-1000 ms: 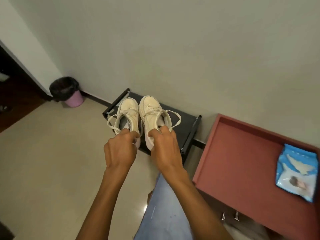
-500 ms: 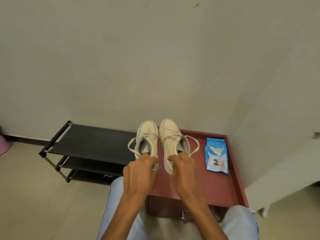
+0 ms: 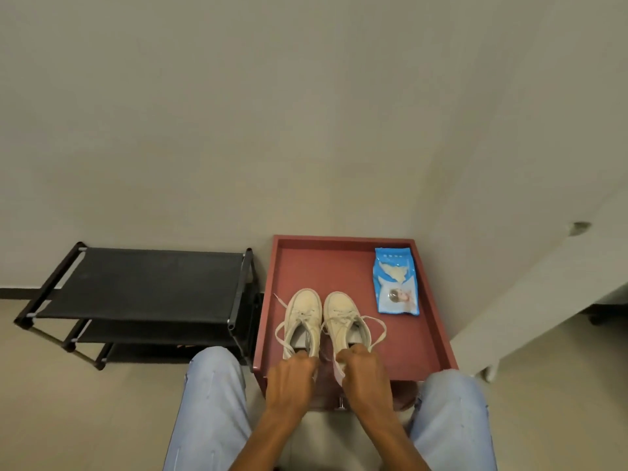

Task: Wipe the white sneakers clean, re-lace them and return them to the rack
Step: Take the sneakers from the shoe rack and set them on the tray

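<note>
Two white sneakers stand side by side, toes pointing to the wall, on the red table top (image 3: pixel 421 348). My left hand (image 3: pixel 291 377) grips the heel of the left sneaker (image 3: pixel 303 316). My right hand (image 3: pixel 365 373) grips the heel of the right sneaker (image 3: pixel 341 316). Their loose laces loop out to both sides. A blue pack of wet wipes (image 3: pixel 396 282) lies at the table's back right. The black shoe rack (image 3: pixel 142 283) stands left of the table, with nothing on its top shelf.
The table has a raised rim and stands against the wall. My knees in light jeans flank its front edge. A white furniture piece (image 3: pixel 543 300) stands to the right. Beige floor lies in front of the rack.
Both hands carried the pair of sneakers from above the rack rightward and lowered it onto the red table. The view swung right with them.
</note>
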`<act>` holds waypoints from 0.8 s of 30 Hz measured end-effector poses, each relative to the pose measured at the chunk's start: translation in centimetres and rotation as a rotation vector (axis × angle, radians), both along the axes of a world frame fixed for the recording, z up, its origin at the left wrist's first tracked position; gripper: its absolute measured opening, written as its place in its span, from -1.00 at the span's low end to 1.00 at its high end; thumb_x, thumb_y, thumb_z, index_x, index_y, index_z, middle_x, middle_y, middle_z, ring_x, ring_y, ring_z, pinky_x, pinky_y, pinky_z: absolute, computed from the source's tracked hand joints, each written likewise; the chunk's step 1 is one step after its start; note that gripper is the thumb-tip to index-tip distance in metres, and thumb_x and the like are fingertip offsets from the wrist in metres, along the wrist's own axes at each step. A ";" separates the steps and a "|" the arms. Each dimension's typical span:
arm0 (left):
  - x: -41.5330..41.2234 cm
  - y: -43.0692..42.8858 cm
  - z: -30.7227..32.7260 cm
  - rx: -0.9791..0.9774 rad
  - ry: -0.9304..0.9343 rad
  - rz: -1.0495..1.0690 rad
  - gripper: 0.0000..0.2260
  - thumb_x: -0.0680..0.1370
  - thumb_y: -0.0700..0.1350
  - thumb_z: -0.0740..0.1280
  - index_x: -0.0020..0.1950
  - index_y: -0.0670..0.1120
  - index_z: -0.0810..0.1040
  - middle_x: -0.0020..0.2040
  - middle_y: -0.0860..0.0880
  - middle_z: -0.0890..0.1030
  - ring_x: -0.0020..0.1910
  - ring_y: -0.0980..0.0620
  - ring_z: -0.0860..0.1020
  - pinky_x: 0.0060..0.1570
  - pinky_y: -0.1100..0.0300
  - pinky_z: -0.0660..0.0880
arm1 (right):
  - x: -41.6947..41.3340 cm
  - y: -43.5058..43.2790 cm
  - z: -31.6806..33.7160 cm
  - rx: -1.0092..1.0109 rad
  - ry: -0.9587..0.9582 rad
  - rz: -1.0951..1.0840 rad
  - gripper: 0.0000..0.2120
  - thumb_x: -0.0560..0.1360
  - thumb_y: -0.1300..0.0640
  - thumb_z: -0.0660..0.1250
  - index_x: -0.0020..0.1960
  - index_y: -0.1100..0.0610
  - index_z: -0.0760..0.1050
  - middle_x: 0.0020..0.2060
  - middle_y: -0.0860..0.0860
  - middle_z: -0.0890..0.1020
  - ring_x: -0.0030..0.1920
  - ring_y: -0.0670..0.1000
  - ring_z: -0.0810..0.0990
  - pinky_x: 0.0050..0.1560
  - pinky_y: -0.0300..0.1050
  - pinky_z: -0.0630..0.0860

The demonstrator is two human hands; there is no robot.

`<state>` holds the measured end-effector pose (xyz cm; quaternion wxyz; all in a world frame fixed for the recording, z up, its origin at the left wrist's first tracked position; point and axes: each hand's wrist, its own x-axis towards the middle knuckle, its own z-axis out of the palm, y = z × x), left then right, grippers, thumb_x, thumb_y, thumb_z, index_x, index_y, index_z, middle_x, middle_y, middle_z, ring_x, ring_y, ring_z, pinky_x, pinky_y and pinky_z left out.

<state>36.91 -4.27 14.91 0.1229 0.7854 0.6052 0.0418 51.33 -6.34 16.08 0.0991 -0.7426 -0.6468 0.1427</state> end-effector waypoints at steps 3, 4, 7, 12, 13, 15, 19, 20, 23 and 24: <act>0.3 0.6 -1.1 -0.023 0.030 -0.006 -0.82 0.66 -0.11 0.21 0.11 0.04 0.61 0.06 0.03 0.63 -0.07 0.03 0.64 -0.19 0.19 0.53 | 0.1 -0.4 -1.6 -0.045 -0.060 0.015 -0.74 0.40 0.33 0.35 0.00 0.05 0.61 -0.06 0.05 0.57 -0.01 0.17 0.54 -0.31 -0.08 0.38; 0.4 0.7 -1.3 -0.044 0.042 -0.007 -0.82 0.66 -0.13 0.20 0.10 0.02 0.59 0.06 0.02 0.62 -0.07 0.01 0.64 -0.20 0.18 0.51 | 0.1 -0.6 -2.1 -0.062 -0.079 0.017 -0.76 0.36 0.31 0.41 -0.05 0.04 0.61 -0.11 0.03 0.57 -0.07 0.15 0.55 -0.37 -0.10 0.38; 0.6 0.5 -2.1 -0.080 0.060 -0.039 -0.80 0.66 -0.16 0.19 0.20 0.01 0.54 0.13 -0.01 0.60 -0.02 -0.04 0.64 -0.17 0.18 0.48 | 0.5 -1.2 -4.0 -0.029 -0.093 0.023 -0.70 0.18 0.32 0.54 -0.20 0.00 0.62 -0.26 -0.01 0.56 -0.24 0.10 0.55 -0.51 -0.15 0.39; -0.2 -0.5 -2.8 -0.090 -0.037 -0.033 -0.63 0.57 -0.24 0.26 0.33 0.06 0.50 0.34 0.02 0.51 -0.03 -0.03 0.65 -0.18 0.20 0.56 | 1.1 -1.7 -5.5 0.034 0.005 0.051 -0.46 0.20 0.41 0.45 0.07 -0.05 0.61 0.09 0.04 0.60 -0.07 0.20 0.60 -0.15 0.05 0.58; -0.3 -0.7 -2.6 -0.096 -0.040 -0.026 -0.62 0.56 -0.24 0.28 0.34 0.06 0.50 0.39 0.02 0.48 -0.02 -0.02 0.65 -0.18 0.23 0.56 | 1.2 -1.7 -5.4 0.036 0.012 0.043 -0.42 0.20 0.40 0.46 0.11 -0.07 0.59 0.15 0.04 0.59 -0.01 0.21 0.60 -0.06 0.11 0.58; -0.5 -1.3 -2.1 -0.105 -0.037 -0.006 -0.62 0.57 -0.21 0.31 0.36 0.05 0.47 0.44 0.05 0.43 0.04 0.02 0.64 -0.18 0.29 0.50 | 1.3 -1.6 -5.0 0.054 0.034 0.021 -0.37 0.19 0.38 0.51 0.19 -0.05 0.56 0.22 0.04 0.57 0.10 0.18 0.60 0.07 0.21 0.55; -0.6 -2.4 -1.2 -0.095 -0.050 0.088 -0.66 0.61 -0.11 0.29 0.37 0.04 0.34 0.32 0.07 0.49 0.09 0.07 0.60 -0.14 0.28 0.52 | 1.3 -1.6 -4.2 0.093 0.101 -0.015 -0.37 0.35 0.35 0.42 0.37 0.05 0.39 0.33 0.00 0.49 0.32 0.15 0.46 0.30 0.28 0.38; -0.6 -2.5 -1.2 -0.086 -0.056 0.105 -0.64 0.60 -0.10 0.30 0.38 0.04 0.32 0.32 0.06 0.49 0.11 0.06 0.59 -0.15 0.27 0.52 | 1.4 -1.6 -4.3 0.087 0.095 -0.025 -0.39 0.37 0.33 0.41 0.37 0.04 0.37 0.34 -0.01 0.47 0.34 0.15 0.42 0.32 0.28 0.36; -0.6 -2.8 -1.6 -0.057 -0.049 0.087 -0.52 0.60 -0.08 0.33 0.48 0.02 0.27 0.43 0.04 0.43 0.27 0.03 0.51 -0.01 0.26 0.54 | 2.1 -2.0 -4.1 0.046 0.090 -0.035 -0.47 0.40 0.26 0.43 0.32 0.02 0.39 0.29 -0.02 0.50 0.33 0.14 0.42 0.30 0.20 0.39; -0.7 -2.8 -1.8 -0.060 -0.047 0.067 -0.50 0.60 -0.06 0.33 0.51 0.01 0.25 0.46 0.04 0.40 0.33 0.02 0.47 0.06 0.23 0.55 | 2.2 -2.0 -4.0 0.039 0.094 -0.024 -0.49 0.41 0.24 0.43 0.31 0.02 0.41 0.27 -0.02 0.51 0.31 0.12 0.42 0.28 0.15 0.40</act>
